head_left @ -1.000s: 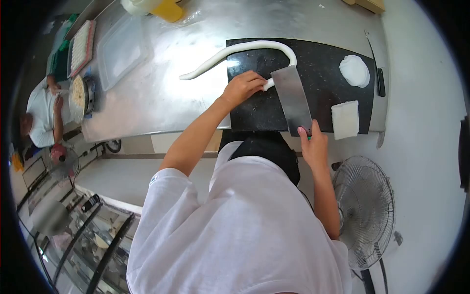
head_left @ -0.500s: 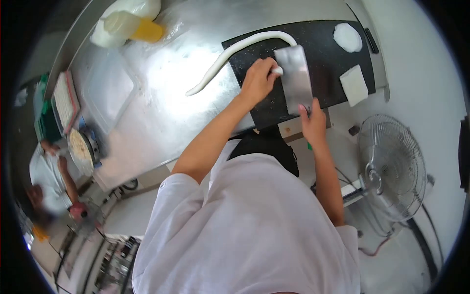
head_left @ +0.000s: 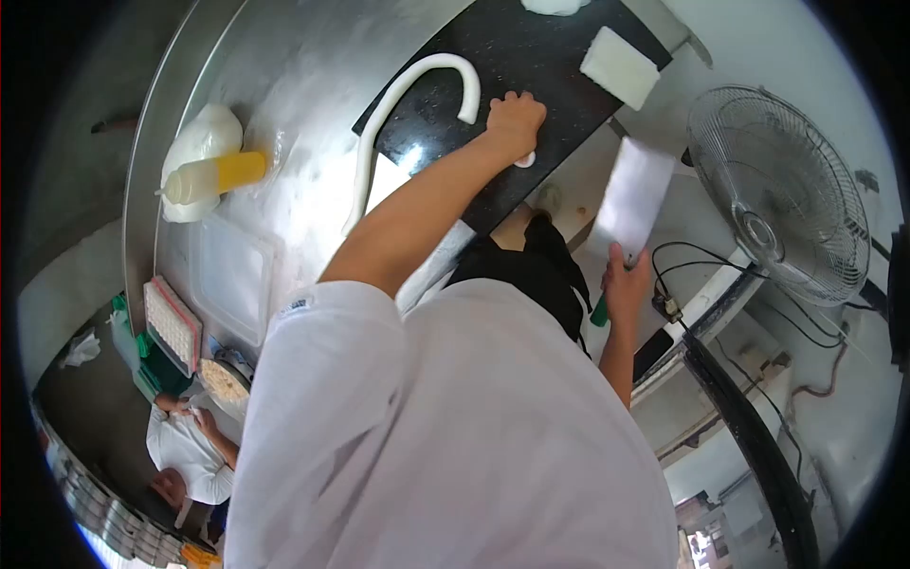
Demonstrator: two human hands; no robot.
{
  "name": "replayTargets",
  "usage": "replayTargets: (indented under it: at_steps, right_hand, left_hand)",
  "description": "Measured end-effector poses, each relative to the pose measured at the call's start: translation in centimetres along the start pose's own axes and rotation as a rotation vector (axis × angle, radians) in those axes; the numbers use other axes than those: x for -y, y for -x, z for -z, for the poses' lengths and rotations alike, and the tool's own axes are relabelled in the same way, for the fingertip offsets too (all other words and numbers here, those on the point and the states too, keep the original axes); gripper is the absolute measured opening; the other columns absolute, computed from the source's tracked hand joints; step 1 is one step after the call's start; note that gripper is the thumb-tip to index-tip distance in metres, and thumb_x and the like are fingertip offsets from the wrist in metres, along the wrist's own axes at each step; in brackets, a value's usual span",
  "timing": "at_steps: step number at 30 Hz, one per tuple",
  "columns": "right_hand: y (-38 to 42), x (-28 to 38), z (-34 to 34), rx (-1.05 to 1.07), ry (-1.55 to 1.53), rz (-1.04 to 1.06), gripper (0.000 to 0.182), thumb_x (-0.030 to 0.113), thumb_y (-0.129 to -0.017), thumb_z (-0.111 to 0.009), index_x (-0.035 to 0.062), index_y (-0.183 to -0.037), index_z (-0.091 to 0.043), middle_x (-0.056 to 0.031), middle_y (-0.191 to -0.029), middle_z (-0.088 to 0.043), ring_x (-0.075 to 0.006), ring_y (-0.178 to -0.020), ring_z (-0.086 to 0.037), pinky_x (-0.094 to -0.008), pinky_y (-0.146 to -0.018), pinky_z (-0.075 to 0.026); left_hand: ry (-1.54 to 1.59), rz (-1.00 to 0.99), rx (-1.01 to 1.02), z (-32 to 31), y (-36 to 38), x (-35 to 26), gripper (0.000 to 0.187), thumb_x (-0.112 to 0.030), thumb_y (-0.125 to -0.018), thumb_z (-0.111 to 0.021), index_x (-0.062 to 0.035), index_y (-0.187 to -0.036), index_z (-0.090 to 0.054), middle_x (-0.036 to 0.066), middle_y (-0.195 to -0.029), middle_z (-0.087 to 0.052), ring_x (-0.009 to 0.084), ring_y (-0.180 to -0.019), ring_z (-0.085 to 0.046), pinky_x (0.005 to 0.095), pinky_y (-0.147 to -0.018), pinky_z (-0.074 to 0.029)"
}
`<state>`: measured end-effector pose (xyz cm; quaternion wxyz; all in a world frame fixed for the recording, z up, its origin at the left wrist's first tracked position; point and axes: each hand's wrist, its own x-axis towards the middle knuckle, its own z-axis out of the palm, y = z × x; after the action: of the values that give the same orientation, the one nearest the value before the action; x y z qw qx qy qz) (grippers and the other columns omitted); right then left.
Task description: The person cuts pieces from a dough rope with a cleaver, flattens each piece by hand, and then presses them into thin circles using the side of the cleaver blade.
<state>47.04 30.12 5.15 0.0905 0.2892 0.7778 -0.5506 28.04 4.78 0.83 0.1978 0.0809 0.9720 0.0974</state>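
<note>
Across the near edge of a dark, speckled, stone-like slab lies the hooked end of a long, smooth, white rope of what looks like dough; its tapering tail runs onto the brushed, shiny metal bench. The rope should prove light, soft and pliable, easily dented or stretched, perhaps a little tacky; it is best lifted with flat fingers under its thicker part and supported at two places.

The left hand is lowered to the slab with bent fingers; a small, rounded white piece shows beneath it, though whether the fingers grip it I cannot tell. The right hand has its fingers wrapped around a broad, rectangular steel cleaver, raised off the slab beyond its edge. The cleaver looks stiff and heavier, sound to hold by its green handle.

Near the slab's right corner sits a flat, white, square-edged pad, matt and cloth-like; a white, rounded lump is cut off by the view's top.
</note>
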Motion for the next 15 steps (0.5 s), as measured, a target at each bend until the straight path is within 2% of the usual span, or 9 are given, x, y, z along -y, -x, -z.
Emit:
replayTargets:
  at_steps: [3, 5, 6, 7, 9, 11, 12, 13, 15]
  right_hand:
    - [-3.9, 2.0, -0.5, 0.025, -0.001, 0.111, 0.029, 0.025, -0.098, -0.07, 0.0029, -0.113, -0.061, 0.0016, -0.068, -0.055, -0.0076, -0.051, -0.05, -0.0255, -0.045, -0.04]
    - [-7.2, 4.8, -0.4, 0.018, 0.121, 0.239, 0.03, 0.031, -0.1, -0.068, 0.0032, -0.11, -0.062, 0.001, -0.069, -0.055, -0.0074, -0.053, -0.049, -0.0258, -0.045, -0.04]
    - [-8.8, 6.5, -0.3, 0.036, 0.127, 0.233, 0.03, 0.031, -0.1, -0.068, 0.0032, -0.11, -0.062, 0.001, -0.069, -0.055, -0.0074, -0.053, -0.049, -0.0258, -0.045, -0.04]
    - [-10.6, 8.3, -0.5, 0.074, -0.059, 0.242, 0.032, 0.033, -0.1, -0.067, 0.0029, -0.11, -0.062, -0.0002, -0.072, -0.057, -0.0075, -0.053, -0.049, -0.0257, -0.045, -0.04]
    - [-14.6, 9.5, -1.9, 0.138, -0.251, 0.245, 0.035, 0.036, -0.101, -0.066, 0.0026, -0.111, -0.062, -0.0015, -0.075, -0.058, -0.0076, -0.054, -0.049, -0.0255, -0.046, -0.04]
    - [-18.9, 8.7, -3.8, 0.117, -0.41, 0.4, 0.039, 0.039, -0.103, -0.063, 0.0017, -0.111, -0.061, -0.0021, -0.079, -0.059, -0.0073, -0.055, -0.049, -0.0238, -0.045, -0.039]
    - [-20.5, 7.5, -4.5, 0.103, -0.313, 0.308, 0.042, 0.044, -0.104, -0.058, 0.0025, -0.1, -0.059, -0.0074, -0.073, -0.058, -0.0144, -0.055, -0.054, -0.0327, -0.053, -0.048]
    - [-22.5, 4.6, -4.4, 0.14, -0.307, 0.283, 0.042, 0.044, -0.104, -0.058, 0.0025, -0.1, -0.059, -0.0074, -0.073, -0.058, -0.0144, -0.055, -0.054, -0.0327, -0.053, -0.048]
    - [-28.7, -0.3, -5.4, 0.005, 0.45, 0.418, 0.059, 0.058, -0.1, -0.058, -0.0009, -0.098, -0.061, -0.0126, -0.074, -0.061, -0.0239, -0.061, -0.06, -0.0411, -0.064, -0.052]
  left_hand:
    - [0.009, -0.236, 0.267, 2.4, -1.6, -0.3, 0.048, -0.012, -0.068, -0.08, -0.0148, -0.115, -0.069, 0.011, -0.121, -0.062, 0.0357, -0.119, -0.058, 0.0518, -0.099, -0.049]
    - [0.471, -0.06, 0.163, 3.6, -1.0, -2.2, 0.058, -0.021, -0.071, -0.075, -0.0177, -0.127, -0.061, 0.009, -0.123, -0.06, 0.0356, -0.127, -0.051, 0.0569, -0.109, -0.038]
    - [0.526, -0.095, -0.082, 1.1, -1.9, -2.7, 0.079, -0.049, -0.078, -0.073, -0.0148, -0.145, -0.048, 0.015, -0.14, -0.053, 0.0378, -0.141, -0.037, 0.0572, -0.121, -0.02]
    - [0.528, -0.069, -0.079, -2.1, -1.9, -2.8, 0.079, -0.049, -0.078, -0.073, -0.0148, -0.145, -0.048, 0.015, -0.14, -0.053, 0.0378, -0.141, -0.037, 0.0572, -0.121, -0.02]
    - [0.07, -0.068, -0.575, -5.6, -1.7, -2.9, 0.095, -0.063, -0.079, -0.068, -0.01, -0.153, -0.04, 0.018, -0.157, -0.039, 0.0376, -0.152, -0.023, 0.0575, -0.124, -0.012]
    - [0.057, -0.103, -0.512, -5.3, -2.1, -2.5, 0.097, -0.066, -0.078, -0.067, -0.0062, -0.151, -0.042, 0.019, -0.16, -0.036, 0.0365, -0.153, -0.022, 0.0595, -0.124, -0.011]
    - [0.057, -0.166, -0.444, -4.8, -1.5, -2.5, 0.101, -0.07, -0.077, -0.067, -0.0025, -0.149, -0.044, 0.02, -0.162, -0.033, 0.0354, -0.155, -0.021, 0.0614, -0.123, -0.01]
    - [0.055, -0.127, -0.422, -4.5, -0.6, -2.9, 0.101, -0.07, -0.077, -0.067, -0.0025, -0.149, -0.044, 0.02, -0.162, -0.033, 0.0354, -0.155, -0.021, 0.0614, -0.123, -0.01]
    - [0.291, -0.254, -0.343, -3.1, -0.6, -1.9, 0.101, -0.07, -0.071, -0.072, -0.0038, -0.145, -0.05, 0.02, -0.161, -0.035, 0.0362, -0.152, -0.027, 0.062, -0.122, -0.014]
